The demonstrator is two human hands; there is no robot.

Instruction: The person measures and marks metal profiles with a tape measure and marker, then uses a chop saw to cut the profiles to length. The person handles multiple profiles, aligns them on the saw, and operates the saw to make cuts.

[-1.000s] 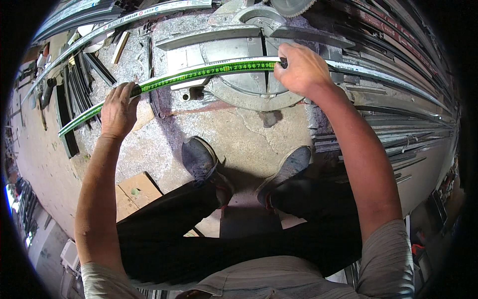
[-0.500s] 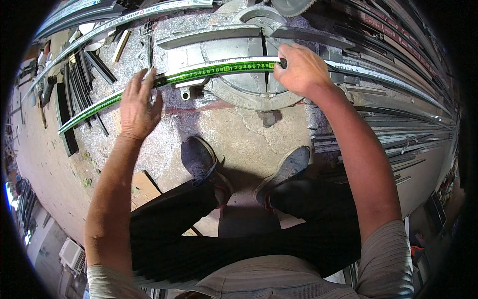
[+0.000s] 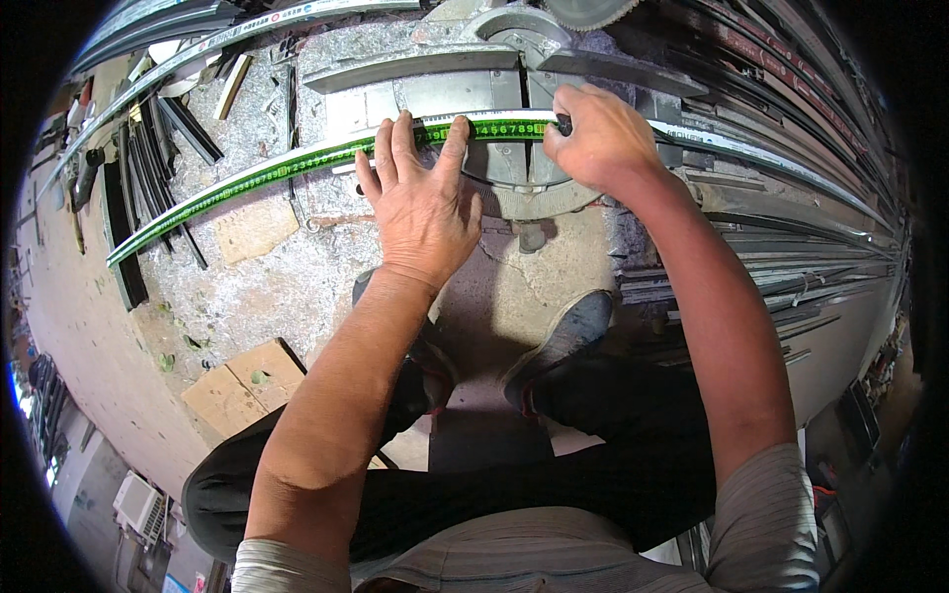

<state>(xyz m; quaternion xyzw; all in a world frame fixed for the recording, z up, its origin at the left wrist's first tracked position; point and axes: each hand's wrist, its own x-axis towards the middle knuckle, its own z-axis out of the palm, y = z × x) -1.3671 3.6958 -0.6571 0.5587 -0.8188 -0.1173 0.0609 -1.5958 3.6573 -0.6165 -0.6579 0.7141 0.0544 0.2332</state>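
A long pale metal profile [image 3: 692, 138] lies across the bed of a miter saw [image 3: 494, 89]. Along its near side runs the bright green blade of a tape measure [image 3: 247, 181], stretched out to the left. My right hand [image 3: 603, 138] is closed at the tape's right end, around a dark part that looks like its case, mostly hidden by the fingers. My left hand [image 3: 425, 212] lies palm down with fingers spread, fingertips over the tape and profile left of the saw's slot. Those fingers cover part of the blade.
Many metal profiles [image 3: 791, 257] are stacked on the right. Dark offcuts [image 3: 148, 178] and a wood strip [image 3: 232, 87] lie on the left. A toothed saw blade [image 3: 593, 10] shows at the top edge. Cardboard [image 3: 247, 385] lies near my left forearm; my shoe [image 3: 573, 331] stands before the saw.
My left hand has slid right along the tape, from left of the saw onto its bed, fingers spreading. My left knee has swung outward. The right hand stays put.
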